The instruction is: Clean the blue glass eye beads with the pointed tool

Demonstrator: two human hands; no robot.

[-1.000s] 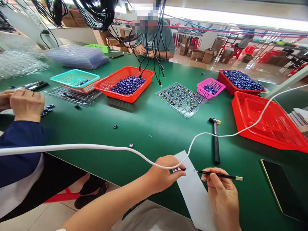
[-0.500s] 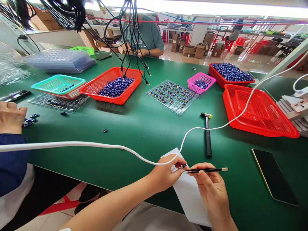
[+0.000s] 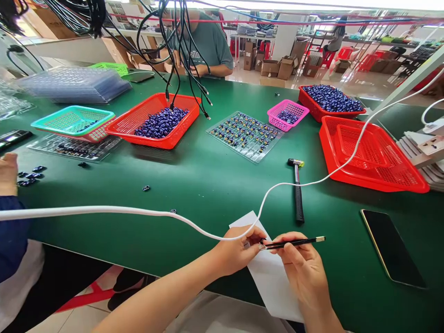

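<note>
Above flat white paper (image 3: pixel 277 289), the left hand (image 3: pixel 239 252) pinches a small glossy dark piece (image 3: pixel 262 241), probably light, stiff and slippery, best gripped by its edges, while the right hand (image 3: pixel 305 266) holds slim black tweezers (image 3: pixel 305 241) beside it.

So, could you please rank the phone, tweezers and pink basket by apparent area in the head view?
1. Phone, though nearness may enlarge it
2. Pink basket
3. Tweezers, held in the right hand
</note>
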